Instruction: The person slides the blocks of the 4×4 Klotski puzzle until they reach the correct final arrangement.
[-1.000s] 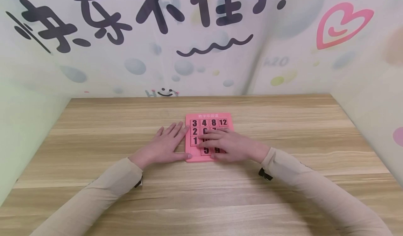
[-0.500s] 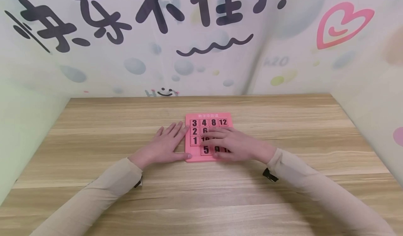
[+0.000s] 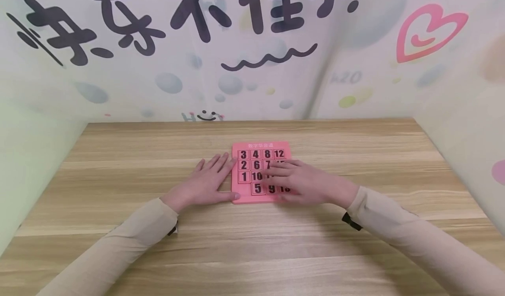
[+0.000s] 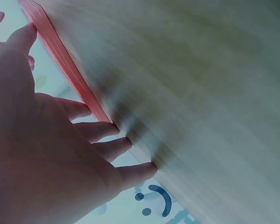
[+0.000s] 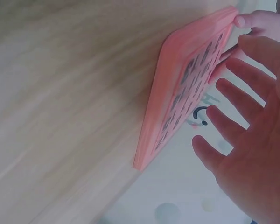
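Note:
A pink number sliding puzzle [image 3: 252, 199] lies flat on the wooden table, its black-numbered tiles in rows. The bottom-left cell holds no tile; the tile numbered 5 [image 3: 257, 188] is just right of that gap. My left hand [image 3: 203, 184] rests on the table with fingers spread. Its thumb and forefinger touch the puzzle's left edge, and the left wrist view shows the pink side [image 4: 60, 56] against them. Over the puzzle's right part is my right hand [image 3: 305, 183], covering some tiles. The right wrist view shows its loosely extended fingers [image 5: 240, 95] holding nothing, apart from the board.
The wooden table [image 3: 252, 252] extends around the puzzle on all sides. Behind it stands a pale wall [image 3: 158, 98] with large black characters and a pink heart. Dark straps [image 3: 352, 221] show at the sleeves.
My right hand has drawn back to the right across the puzzle, uncovering the tiles numbered 6, 10 and 9. The left hand and the puzzle stay where they were.

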A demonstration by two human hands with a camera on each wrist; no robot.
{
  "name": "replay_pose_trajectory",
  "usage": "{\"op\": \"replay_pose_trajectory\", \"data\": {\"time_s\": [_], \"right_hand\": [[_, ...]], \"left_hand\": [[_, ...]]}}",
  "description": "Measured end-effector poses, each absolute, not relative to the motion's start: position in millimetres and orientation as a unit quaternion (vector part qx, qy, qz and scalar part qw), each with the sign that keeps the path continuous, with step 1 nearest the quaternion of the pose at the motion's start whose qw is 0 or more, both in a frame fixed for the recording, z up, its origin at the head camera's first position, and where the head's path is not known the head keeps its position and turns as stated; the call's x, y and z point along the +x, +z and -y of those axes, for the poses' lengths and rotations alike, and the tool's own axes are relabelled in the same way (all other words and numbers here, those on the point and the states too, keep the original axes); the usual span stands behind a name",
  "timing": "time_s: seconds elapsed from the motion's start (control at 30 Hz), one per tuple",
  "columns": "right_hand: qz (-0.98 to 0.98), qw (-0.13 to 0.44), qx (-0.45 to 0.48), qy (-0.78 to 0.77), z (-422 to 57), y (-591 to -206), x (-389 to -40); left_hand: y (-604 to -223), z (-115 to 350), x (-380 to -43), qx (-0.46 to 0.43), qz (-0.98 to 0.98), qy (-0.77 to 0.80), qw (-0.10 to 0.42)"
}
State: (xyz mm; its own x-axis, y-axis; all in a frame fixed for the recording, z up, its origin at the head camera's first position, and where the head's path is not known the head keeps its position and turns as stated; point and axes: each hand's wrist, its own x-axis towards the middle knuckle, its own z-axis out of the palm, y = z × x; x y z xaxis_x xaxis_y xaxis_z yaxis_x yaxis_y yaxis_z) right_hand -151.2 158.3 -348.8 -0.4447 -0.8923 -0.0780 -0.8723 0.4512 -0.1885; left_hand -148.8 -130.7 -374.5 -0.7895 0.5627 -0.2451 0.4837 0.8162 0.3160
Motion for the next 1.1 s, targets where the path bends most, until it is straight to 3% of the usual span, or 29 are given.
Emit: {"op": "replay_pose_trajectory", "data": {"time_s": [0.73, 1.1], "right_hand": [[-0.844, 0.102, -0.527, 0.004, -163, -356, -134], [-0.841, 0.079, -0.536, -0.019, -161, -358, -133]], "left_hand": [[-377, 133, -150, 0.277, -0.939, 0.113, 0.166], [-376, 131, -150, 0.279, -0.939, 0.113, 0.165]]}}
